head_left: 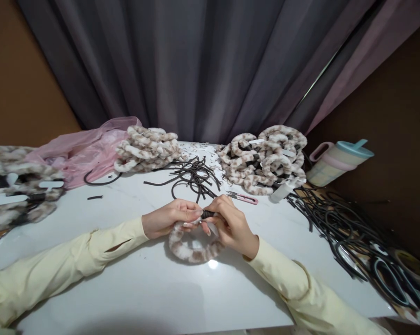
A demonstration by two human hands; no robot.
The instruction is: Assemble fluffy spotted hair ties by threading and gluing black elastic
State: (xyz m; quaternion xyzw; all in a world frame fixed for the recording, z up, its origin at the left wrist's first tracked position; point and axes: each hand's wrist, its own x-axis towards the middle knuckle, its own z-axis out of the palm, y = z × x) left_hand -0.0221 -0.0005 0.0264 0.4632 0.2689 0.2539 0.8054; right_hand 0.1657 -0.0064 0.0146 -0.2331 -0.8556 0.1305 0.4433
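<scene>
A fluffy white-and-brown ring rests on the table in front of me. At its top is a black wrapped section, partly hidden by my fingers. My left hand closes its thumb and fingers on the ring at the left end of the black part. From the other side, my right hand pinches the black wrapping, its fingers curled round the ring's upper right. Just beyond the hands lie loose black cords and small pink-handled thread snips.
Piles of similar fluffy rings stand at back left, back right and far left. Nearby are a pink plastic bag, a small clear bottle, a lidded cup and tangled black cords along the right edge.
</scene>
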